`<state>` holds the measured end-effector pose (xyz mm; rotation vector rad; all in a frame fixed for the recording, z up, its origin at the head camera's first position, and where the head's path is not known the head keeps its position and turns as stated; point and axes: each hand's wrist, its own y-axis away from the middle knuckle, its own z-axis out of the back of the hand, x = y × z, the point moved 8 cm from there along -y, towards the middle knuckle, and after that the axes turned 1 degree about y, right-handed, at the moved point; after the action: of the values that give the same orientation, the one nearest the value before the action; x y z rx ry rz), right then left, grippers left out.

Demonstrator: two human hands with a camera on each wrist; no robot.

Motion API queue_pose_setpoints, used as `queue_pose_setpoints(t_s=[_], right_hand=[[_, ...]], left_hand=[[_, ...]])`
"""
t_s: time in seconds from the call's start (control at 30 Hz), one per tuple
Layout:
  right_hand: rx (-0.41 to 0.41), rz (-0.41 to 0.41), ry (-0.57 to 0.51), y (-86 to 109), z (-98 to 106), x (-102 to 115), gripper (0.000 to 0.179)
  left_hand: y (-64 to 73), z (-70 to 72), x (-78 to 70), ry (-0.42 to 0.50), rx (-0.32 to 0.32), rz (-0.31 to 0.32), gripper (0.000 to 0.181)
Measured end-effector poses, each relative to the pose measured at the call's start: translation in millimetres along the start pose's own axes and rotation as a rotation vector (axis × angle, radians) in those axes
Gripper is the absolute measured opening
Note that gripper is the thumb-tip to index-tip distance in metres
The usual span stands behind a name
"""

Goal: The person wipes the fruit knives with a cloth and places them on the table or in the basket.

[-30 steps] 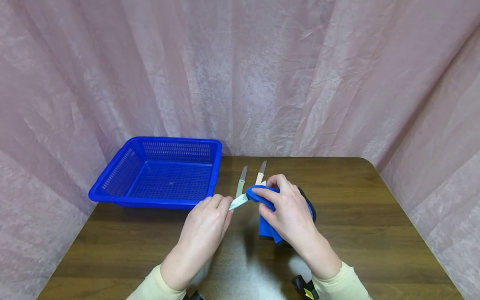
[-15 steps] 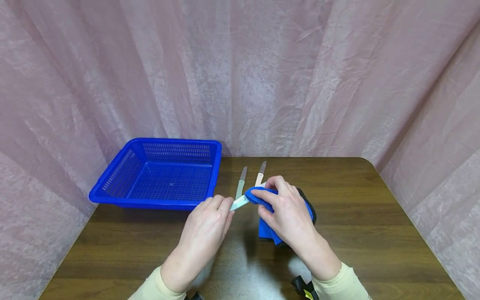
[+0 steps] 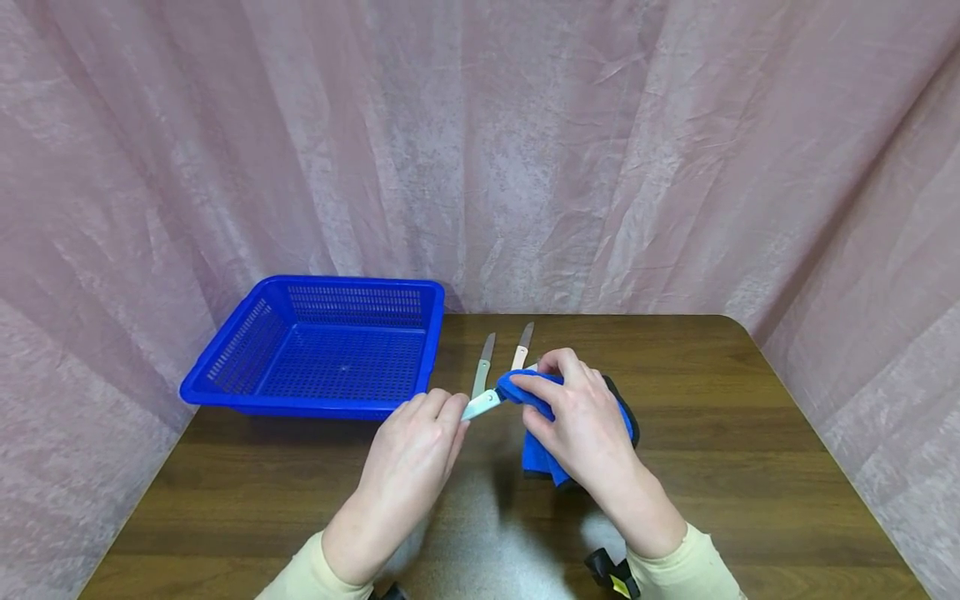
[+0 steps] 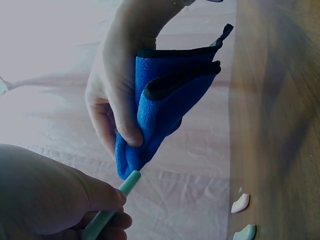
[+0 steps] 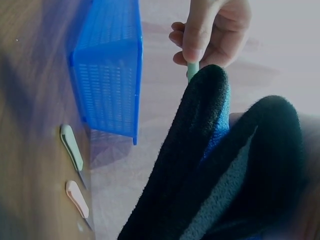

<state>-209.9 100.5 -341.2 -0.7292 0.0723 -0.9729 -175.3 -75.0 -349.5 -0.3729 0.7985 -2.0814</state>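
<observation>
My left hand [image 3: 416, 442] grips the pale mint handle of a small knife [image 3: 482, 405] above the table. A folded blue cloth [image 3: 542, 460] with black edging is pinched by my right hand [image 3: 583, 421] around that knife's blade, which it mostly hides. In the left wrist view, the cloth [image 4: 167, 100] hangs from the thumb and fingers, and the knife handle [image 4: 112, 212] points into its fold. Beyond the hands lie two more small knives, one with a green handle [image 3: 481, 377] and one with a cream-pink handle [image 3: 519, 358], blades pointing away.
A blue perforated plastic basket [image 3: 300, 405] stands at the back left of the wooden table [image 3: 697, 467]. Pink curtains [image 3: 525, 167] hang close behind the table and at both sides. The two lying knives have bare blades near the table's back edge.
My right hand and the cloth have shifted slightly to the right, away from the handle, after a tiny move left. My left hand stays almost still on the knife.
</observation>
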Motion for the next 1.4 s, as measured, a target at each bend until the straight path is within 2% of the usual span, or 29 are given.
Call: queue_pose_setpoints(t_s=[0.4, 0.67, 1.07, 1.4], right_hand=[[-0.020, -0.077, 0.025, 0.3, 4.7, -12.9, 0.033], [0.011, -0.154, 0.031, 1.8, 5.3, -23.0, 0.034], [-0.003, -0.184, 0.040, 2.3, 10.4, -34.1, 0.034], [-0.009, -0.251, 0.044, 2.1, 22.4, -50.0, 0.035]], left_hand=[[-0.1, 1.9, 0.0, -0.005, -0.007, -0.010, 0.030], [0.2, 3.5, -0.3, 0.006, -0.014, -0.014, 0.030], [0.0, 4.4, 0.8, 0.014, -0.008, -0.007, 0.029], [0.0, 5.5, 3.4, 0.013, 0.000, -0.002, 0.030]])
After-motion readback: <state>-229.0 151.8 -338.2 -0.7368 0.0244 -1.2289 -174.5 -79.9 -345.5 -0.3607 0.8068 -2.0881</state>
